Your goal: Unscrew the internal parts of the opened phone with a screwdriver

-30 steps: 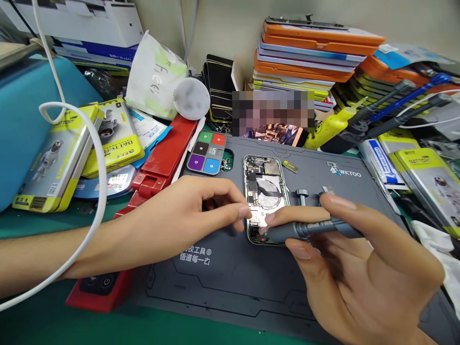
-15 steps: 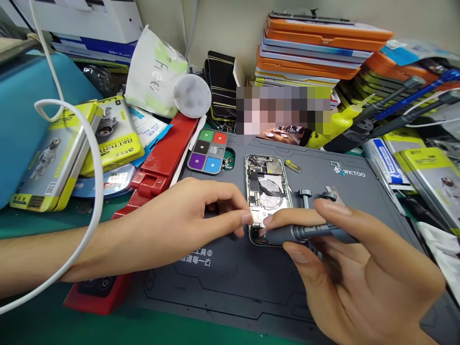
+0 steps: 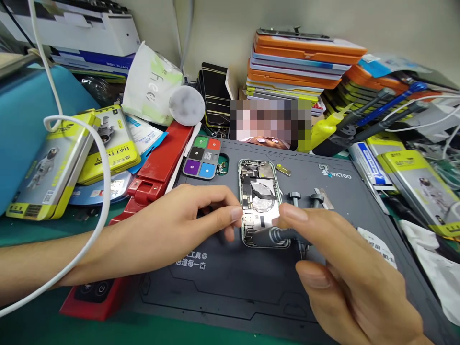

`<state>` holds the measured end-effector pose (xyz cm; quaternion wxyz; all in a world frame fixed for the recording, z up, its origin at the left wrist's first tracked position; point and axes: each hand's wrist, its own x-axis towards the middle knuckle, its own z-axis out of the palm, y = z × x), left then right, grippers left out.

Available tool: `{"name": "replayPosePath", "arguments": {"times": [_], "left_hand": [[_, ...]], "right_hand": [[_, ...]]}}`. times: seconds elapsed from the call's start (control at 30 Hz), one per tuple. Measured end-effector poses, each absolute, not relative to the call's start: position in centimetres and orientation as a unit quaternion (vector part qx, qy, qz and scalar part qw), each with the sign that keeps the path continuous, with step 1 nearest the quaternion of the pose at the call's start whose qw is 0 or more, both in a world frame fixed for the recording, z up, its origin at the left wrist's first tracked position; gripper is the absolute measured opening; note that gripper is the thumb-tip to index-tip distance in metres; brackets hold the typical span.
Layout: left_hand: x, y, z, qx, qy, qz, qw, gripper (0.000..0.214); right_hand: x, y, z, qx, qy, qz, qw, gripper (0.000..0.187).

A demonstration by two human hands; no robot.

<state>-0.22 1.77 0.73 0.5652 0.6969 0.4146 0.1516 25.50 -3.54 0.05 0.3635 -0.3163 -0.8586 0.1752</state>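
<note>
An opened smartphone (image 3: 264, 191) lies on the dark mat with its boards, flex cable and round coil exposed. My left hand (image 3: 201, 215) pinches its left edge, thumb and index finger together. Across the phone's lower end lies the handle of a dark grey screwdriver (image 3: 266, 236). My right hand (image 3: 352, 268) has the screwdriver under its index finger, while the thumb stands apart from it. The other fingers are mostly hidden. Two more tools with round caps (image 3: 295, 196) rest just right of the phone.
A colour-block tray (image 3: 203, 157) sits on the mat (image 3: 223, 292) behind my left hand. At left are a red folding lamp (image 3: 154, 155), battery boxes (image 3: 108, 143) and a white cable (image 3: 104, 191). Orange cases (image 3: 305, 52) and a yellow bottle (image 3: 325, 127) stand behind.
My right thumb has come away from the screwdriver, and the hand has shifted lower and opened up. A white label on the mat at right is uncovered. The left hand stays at the phone's edge.
</note>
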Motion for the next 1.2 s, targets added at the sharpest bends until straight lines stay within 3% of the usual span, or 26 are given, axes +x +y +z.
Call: {"name": "replayPosePath", "arguments": {"times": [0.57, 1.2], "left_hand": [[0.0, 1.3, 0.7, 0.695, 0.395, 0.148, 0.582, 0.042], [-0.1, 1.8, -0.4, 0.675, 0.389, 0.094, 0.62, 0.016]], "right_hand": [[24.9, -3.7, 0.4, -0.309, -0.853, 0.126, 0.402, 0.06], [25.2, -3.7, -0.1, -0.295, -0.858, 0.103, 0.407, 0.057]]}}
